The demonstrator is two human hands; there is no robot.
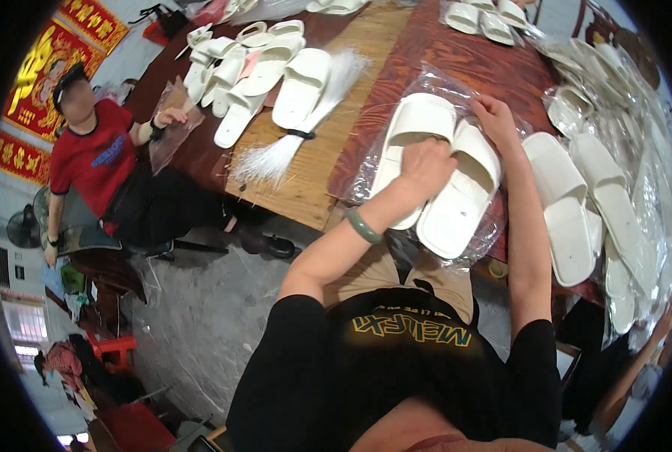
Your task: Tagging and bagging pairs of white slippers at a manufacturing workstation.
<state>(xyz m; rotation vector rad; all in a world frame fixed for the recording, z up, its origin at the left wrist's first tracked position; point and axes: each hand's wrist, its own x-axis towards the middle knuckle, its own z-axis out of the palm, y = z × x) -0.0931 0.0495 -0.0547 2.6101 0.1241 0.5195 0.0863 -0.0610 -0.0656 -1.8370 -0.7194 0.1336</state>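
A pair of white slide slippers lies side by side on a clear plastic bag (494, 239) at the table's near edge, toes pointing away from me. My left hand (427, 167) is closed between the left slipper (419, 114) and the right slipper (455, 218), gripping them near the strap openings; its fingertips are partly hidden. My right hand (495, 119) pinches the bag's film beside the right slipper's toe. The film spreads out around and beneath the pair.
Loose white slippers (300, 89) and a tied bundle of white strands (268, 162) lie to the left. Bagged slippers (607, 188) are heaped on the right. Across the table's left corner sits a person in a red shirt (106, 143), holding a clear bag (176, 129).
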